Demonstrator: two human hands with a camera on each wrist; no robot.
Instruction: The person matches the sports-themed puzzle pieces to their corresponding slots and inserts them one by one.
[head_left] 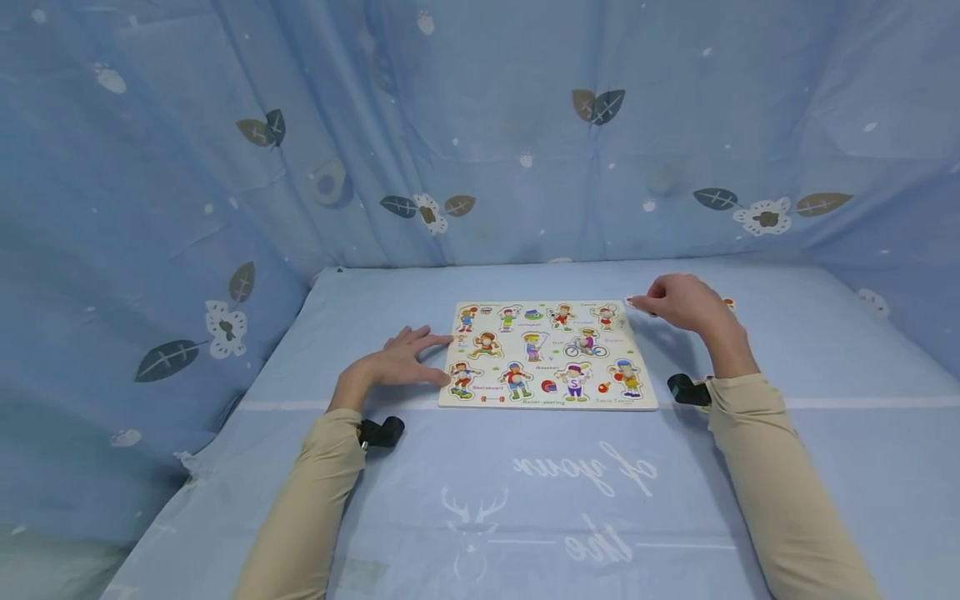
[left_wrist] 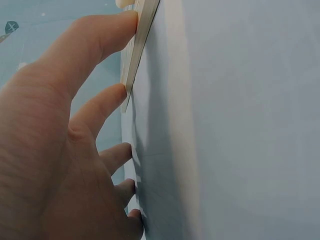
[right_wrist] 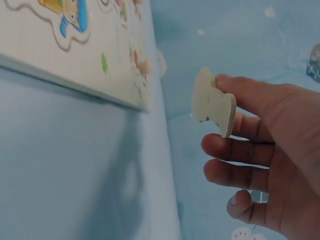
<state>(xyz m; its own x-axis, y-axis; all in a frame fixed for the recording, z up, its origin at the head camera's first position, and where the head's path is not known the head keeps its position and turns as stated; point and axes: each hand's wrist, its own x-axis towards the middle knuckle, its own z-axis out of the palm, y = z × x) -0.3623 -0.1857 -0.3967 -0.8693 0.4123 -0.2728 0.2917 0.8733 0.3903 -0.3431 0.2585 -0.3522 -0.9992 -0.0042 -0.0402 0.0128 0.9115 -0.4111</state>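
Note:
A wooden peg puzzle board [head_left: 551, 403] with printed sports figures lies flat on the bed-like surface. My left hand [head_left: 401, 358] is spread at its left side, thumb and index fingertip touching the edge. The left wrist view shows these fingertips [left_wrist: 131, 22] against the board's edge, other fingers apart from it. My right hand [head_left: 686, 304] is raised off the board's far right corner and pinches a puzzle piece [right_wrist: 212, 102] between thumb and fingers. The piece's pale, unprinted back faces the right wrist camera; its picture is hidden there.
Another small colourful piece [head_left: 729, 303] shows partly behind my right hand. Something pale and greenish [head_left: 703, 407] peeks out under the right wrist camera [head_left: 686, 389]. A blue patterned cloth [head_left: 480, 500] covers the surface, and a blue curtain [head_left: 517, 125] hangs behind.

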